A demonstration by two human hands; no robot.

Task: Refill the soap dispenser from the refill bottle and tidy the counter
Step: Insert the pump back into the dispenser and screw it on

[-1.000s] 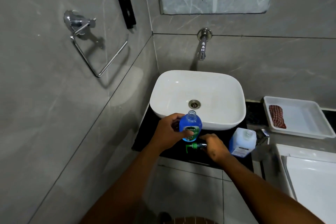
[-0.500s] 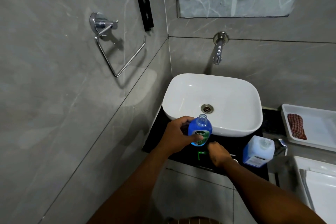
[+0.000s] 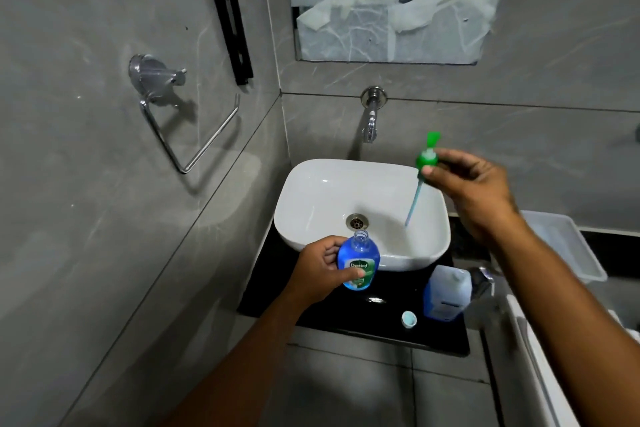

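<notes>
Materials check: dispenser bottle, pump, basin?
Dispenser bottle: looks like clear glossy plastic; blue liquid shows through, printed label. Pump: opaque green plastic head with a thin translucent dip tube, probably plastic too. Basin: smooth glossy white with soft highlights, likely glazed ceramic, though the look alone can't confirm that.

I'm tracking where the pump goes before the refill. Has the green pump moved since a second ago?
Yes. The green pump has gone up from the black counter in the right hand, now raised over the white basin's right side.

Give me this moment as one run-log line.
left hand: holds open dispenser bottle | right hand: holds green pump over sink | refill bottle: uncapped, on counter
</notes>
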